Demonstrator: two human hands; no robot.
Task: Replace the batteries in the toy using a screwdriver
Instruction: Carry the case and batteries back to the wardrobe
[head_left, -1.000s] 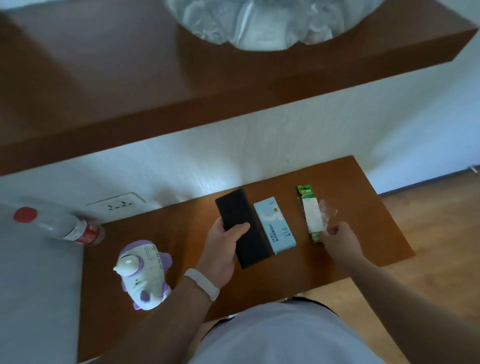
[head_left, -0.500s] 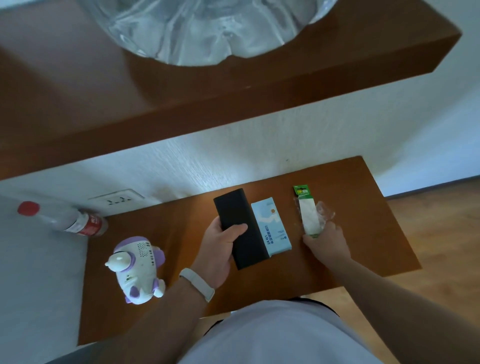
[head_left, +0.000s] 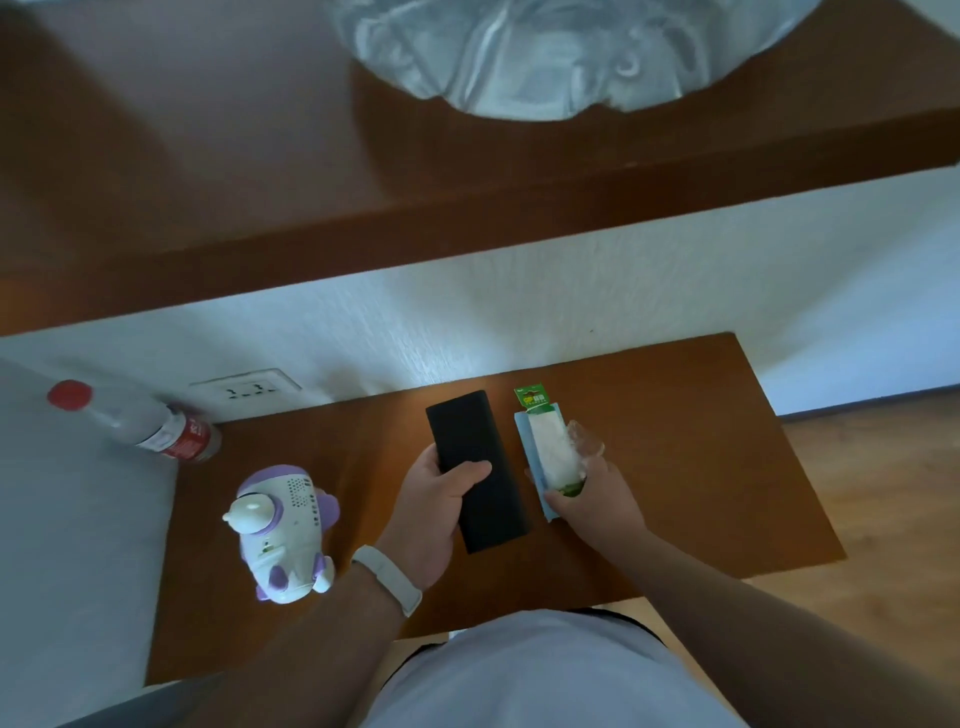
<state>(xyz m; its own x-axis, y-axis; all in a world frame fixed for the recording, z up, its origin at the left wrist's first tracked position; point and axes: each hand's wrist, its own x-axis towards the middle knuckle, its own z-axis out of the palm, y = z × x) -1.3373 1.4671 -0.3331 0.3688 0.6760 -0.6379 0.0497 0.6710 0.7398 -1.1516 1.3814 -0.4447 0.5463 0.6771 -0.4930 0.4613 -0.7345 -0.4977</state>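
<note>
A white and purple toy (head_left: 283, 530) stands on the left part of the brown table (head_left: 701, 467). My left hand (head_left: 439, 514) grips a flat black case (head_left: 475, 467) lying in the middle, thumb across its top. My right hand (head_left: 587, 496) holds the near end of a battery pack (head_left: 550, 447) with a green card and clear plastic. The pack now lies over a light blue box (head_left: 524, 441), which shows only at its left edge. No screwdriver is in sight.
A plastic bottle (head_left: 140, 423) with a red cap leans at the table's back left corner, by a wall socket (head_left: 247, 387). A brown shelf (head_left: 363, 208) overhangs above, with a clear plastic bag (head_left: 545, 52) on it. Wooden floor lies to the right.
My right hand has carried the battery pack leftwards from the table and onto the blue box. My left hand has kept its grip on the black case.
</note>
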